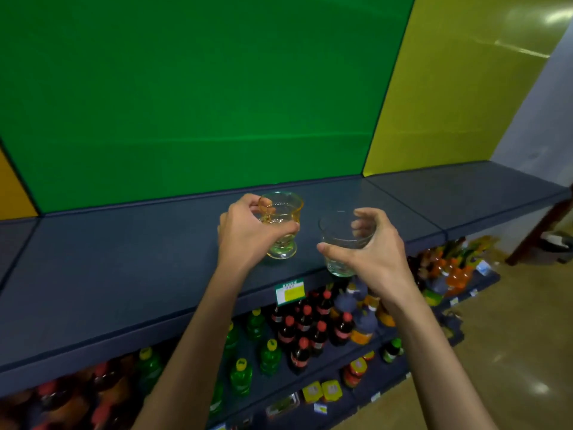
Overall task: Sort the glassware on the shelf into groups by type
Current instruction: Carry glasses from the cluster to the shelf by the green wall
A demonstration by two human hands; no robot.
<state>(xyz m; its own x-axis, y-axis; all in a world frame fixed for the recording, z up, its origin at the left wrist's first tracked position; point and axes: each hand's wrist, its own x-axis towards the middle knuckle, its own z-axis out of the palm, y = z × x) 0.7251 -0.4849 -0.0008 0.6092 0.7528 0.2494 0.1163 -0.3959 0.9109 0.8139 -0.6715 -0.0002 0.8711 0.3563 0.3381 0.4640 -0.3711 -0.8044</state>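
Left hand is curled round the amber footed glass, thumb across the lower bowl, fingers wrapped behind near the rim; the glass stands upright, its round foot on the dark blue shelf, centre of the frame. Right hand grips the clear tumbler just to the right, thumb on the near side, fingers hooked over the far rim and showing through the glass. The tumbler sits at the shelf's front edge; whether its base touches the top or hangs just off it, I cannot tell. The two glasses are close but apart.

Two glasses in all, one of each kind. The amber one is tinted yellow-orange with a flared rim, a narrow waist and a thick foot. The tumbler is colourless, smooth, straight-sided and tapering to a heavy base. The shelf top looks matt and finely textured.

Behind it, a green panel fills the upper frame, with a yellow panel at upper right. Lower down, rows of soda bottles, red-capped dark ones and yellow-capped green ones, and a green price tag on the shelf lip.
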